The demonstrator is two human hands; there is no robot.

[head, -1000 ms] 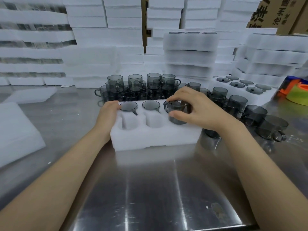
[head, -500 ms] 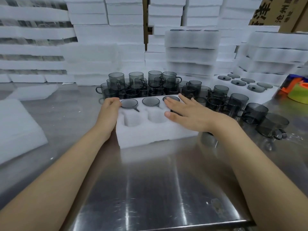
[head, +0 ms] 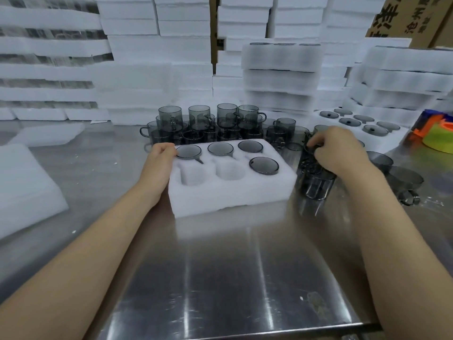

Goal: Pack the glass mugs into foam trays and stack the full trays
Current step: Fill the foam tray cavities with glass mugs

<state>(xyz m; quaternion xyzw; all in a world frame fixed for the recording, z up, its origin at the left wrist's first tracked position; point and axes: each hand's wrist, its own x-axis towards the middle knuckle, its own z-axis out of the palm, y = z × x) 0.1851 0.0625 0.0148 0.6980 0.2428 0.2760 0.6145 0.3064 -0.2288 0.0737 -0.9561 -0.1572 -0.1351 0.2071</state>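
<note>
A white foam tray (head: 232,192) lies on the steel table in front of me. Smoky grey glass mugs fill its three back pockets and its front right pocket (head: 264,165); the two other front pockets are hollow. My left hand (head: 159,160) holds the tray's left edge, thumb on its top. My right hand (head: 333,150) is off to the right of the tray, fingers curled over the rim of a loose mug (head: 311,155). Another loose mug (head: 316,185) stands just below that hand.
A cluster of loose grey mugs (head: 208,126) stands behind the tray, more at the right (head: 404,177). A filled foam tray (head: 355,123) lies at the back right. Stacks of foam trays (head: 279,74) line the back. A foam slab (head: 24,190) lies left.
My right hand has left the tray, where it pushed a mug into the front right pocket, and has moved right onto a loose mug. My left hand stays on the tray.
</note>
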